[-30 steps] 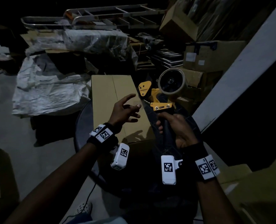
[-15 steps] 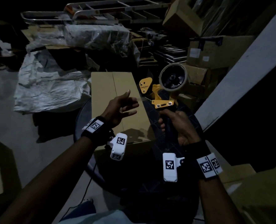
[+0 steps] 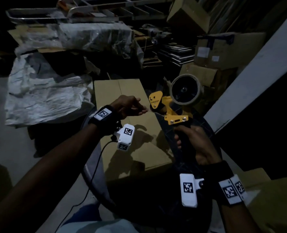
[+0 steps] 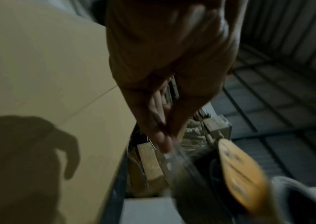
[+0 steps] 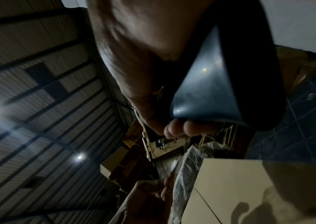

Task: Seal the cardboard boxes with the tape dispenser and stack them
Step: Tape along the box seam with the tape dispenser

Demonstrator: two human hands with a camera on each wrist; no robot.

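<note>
- The tape dispenser (image 3: 170, 109), yellow with a grey tape roll (image 3: 185, 90) on top, is held up above the right edge of the cardboard box (image 3: 122, 130).
- The right hand (image 3: 197, 145) is wrapped around the dispenser's dark handle, below the yellow frame.
- The left hand (image 3: 128, 107) is just left of the dispenser's front end, thumb and fingertips pinched on the loose end of clear tape (image 4: 180, 156) that runs back to the dispenser.
- The box lies flat under the left hand, its top flaps closed and meeting along a middle seam; the hand's shadow falls on it.
- The box rests on a dark round table (image 3: 189, 165).
- Around it on the floor are crumpled white sheeting (image 3: 43, 96), more cardboard boxes (image 3: 223, 52) stacked at the right, and a metal ladder (image 3: 92, 9) lying at the back.
- The room is dim.
</note>
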